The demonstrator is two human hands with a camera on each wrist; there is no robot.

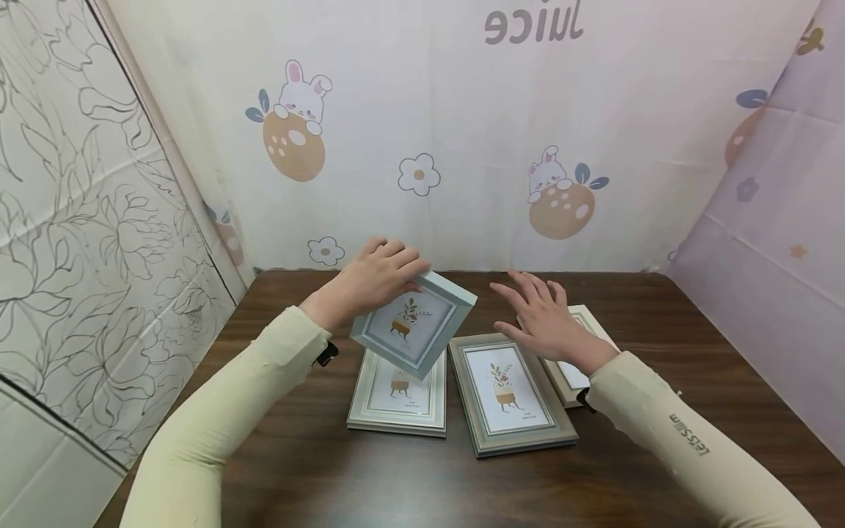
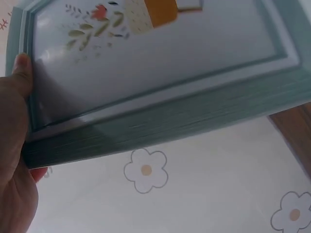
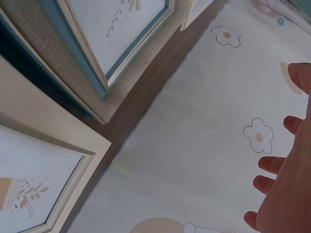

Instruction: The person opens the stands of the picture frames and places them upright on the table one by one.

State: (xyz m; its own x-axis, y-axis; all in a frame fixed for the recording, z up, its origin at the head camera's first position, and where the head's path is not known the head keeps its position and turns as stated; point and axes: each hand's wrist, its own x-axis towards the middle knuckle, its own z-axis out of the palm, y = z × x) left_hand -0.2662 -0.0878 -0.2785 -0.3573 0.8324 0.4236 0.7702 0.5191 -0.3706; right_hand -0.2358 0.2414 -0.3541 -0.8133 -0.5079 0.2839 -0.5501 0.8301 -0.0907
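Note:
In the head view my left hand (image 1: 379, 282) grips a light blue-green picture frame (image 1: 417, 330) by its upper edge and holds it tilted in the air. The left wrist view shows the thumb on the front of this frame (image 2: 170, 128), beside the printed plant picture. Below it lies a cream picture frame (image 1: 396, 418), partly covered by the raised one. My right hand (image 1: 544, 319) hovers with fingers spread, holding nothing, above a grey-beige picture frame (image 1: 475, 440) and a second cream frame (image 1: 594, 326), which the hand and forearm partly hide.
The frames lie on a dark brown wooden table (image 1: 290, 455). A white curtain (image 1: 422, 110) with rabbits and flowers hangs behind its far edge. On the left stands a panel (image 1: 99, 169) with flower line drawings; on the right, a pale purple curtain (image 1: 785, 242).

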